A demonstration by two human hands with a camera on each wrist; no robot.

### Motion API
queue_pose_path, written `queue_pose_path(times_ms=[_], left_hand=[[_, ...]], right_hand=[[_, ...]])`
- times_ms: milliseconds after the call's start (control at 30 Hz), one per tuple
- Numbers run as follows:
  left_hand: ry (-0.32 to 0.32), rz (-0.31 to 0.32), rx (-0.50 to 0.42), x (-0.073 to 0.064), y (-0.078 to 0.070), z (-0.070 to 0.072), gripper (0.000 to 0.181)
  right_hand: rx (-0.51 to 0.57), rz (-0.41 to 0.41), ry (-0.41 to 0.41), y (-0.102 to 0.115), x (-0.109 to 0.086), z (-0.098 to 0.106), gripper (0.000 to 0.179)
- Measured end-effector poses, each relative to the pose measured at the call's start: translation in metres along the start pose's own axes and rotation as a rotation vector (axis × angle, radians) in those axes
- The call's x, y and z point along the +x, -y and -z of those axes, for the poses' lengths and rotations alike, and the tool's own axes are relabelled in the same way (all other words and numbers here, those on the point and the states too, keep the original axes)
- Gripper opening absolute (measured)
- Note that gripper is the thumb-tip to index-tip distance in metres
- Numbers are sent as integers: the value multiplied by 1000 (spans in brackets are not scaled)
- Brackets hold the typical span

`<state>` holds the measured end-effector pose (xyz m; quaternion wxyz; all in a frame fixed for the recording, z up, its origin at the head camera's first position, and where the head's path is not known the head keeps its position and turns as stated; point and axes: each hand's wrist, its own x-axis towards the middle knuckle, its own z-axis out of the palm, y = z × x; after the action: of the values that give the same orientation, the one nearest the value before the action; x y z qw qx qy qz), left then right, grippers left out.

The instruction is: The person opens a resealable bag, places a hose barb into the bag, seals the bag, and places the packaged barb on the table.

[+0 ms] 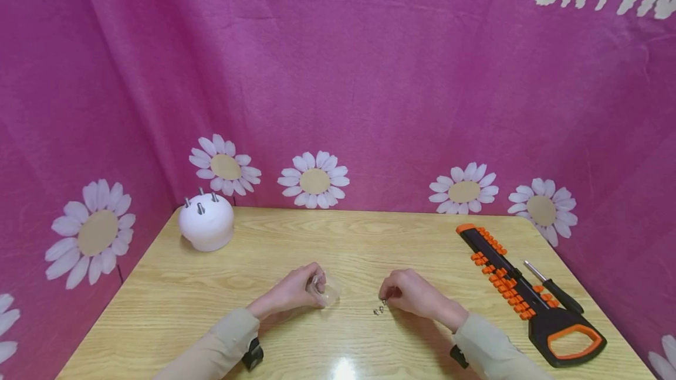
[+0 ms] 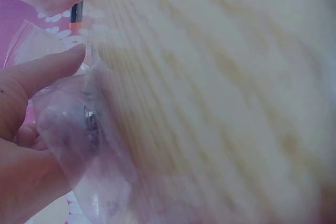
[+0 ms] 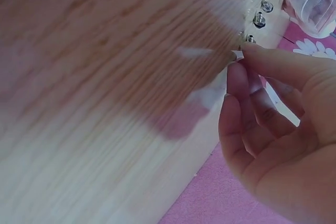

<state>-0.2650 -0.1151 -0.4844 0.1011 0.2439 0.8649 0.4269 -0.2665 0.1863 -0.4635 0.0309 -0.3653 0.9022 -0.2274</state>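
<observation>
My left hand (image 1: 293, 291) grips a clear plastic bag (image 1: 331, 292) between thumb and fingers, low over the table's middle. Small metal parts (image 2: 91, 121) show blurred through the bag in the left wrist view. To the right, my right hand (image 1: 414, 295) is down at the tabletop, with thumb and fingertips brought together at a small metal screw (image 3: 251, 39). The fingertips partly hide what they pinch. Beside it stand two more small screws (image 3: 259, 19), each with what looks like a washer or nut, in a short row leading toward the bag.
A white rounded base (image 1: 206, 224) with several metal studs on top stands at the back left of the wooden table (image 1: 285, 239). On the right lie a black-and-orange toothed rack with a handle (image 1: 538, 333) and a black-handled screwdriver (image 1: 562, 295). Pink fabric (image 1: 369, 104) surrounds the table.
</observation>
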Motion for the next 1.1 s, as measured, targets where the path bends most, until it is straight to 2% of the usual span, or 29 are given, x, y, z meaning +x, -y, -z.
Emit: queue_pose_path(times_ms=[133,367,567,733,967,1100], left_hand=[[3,-10,-3,-1,0,0,36],[2,-16,-1,-2,0,1,36],[4,-7,-10,-1,-1,1,37],[2,-8,-11,-1,-3,0,37],[8,4,-9,-1,-3,0,36],[5,11,-16,0,-3,0,36]], right_hand=[[-12,1,-5,-1,0,-1,16],[-79,51,-21,-1,-2,-2,10],[-89,42,-30,-2,-3,-2,8],[-55,10,-72,-2,-1,-2,6],[-35,-9,-79,7,13,3,6],[-46,33,-72,20,26,4,5]])
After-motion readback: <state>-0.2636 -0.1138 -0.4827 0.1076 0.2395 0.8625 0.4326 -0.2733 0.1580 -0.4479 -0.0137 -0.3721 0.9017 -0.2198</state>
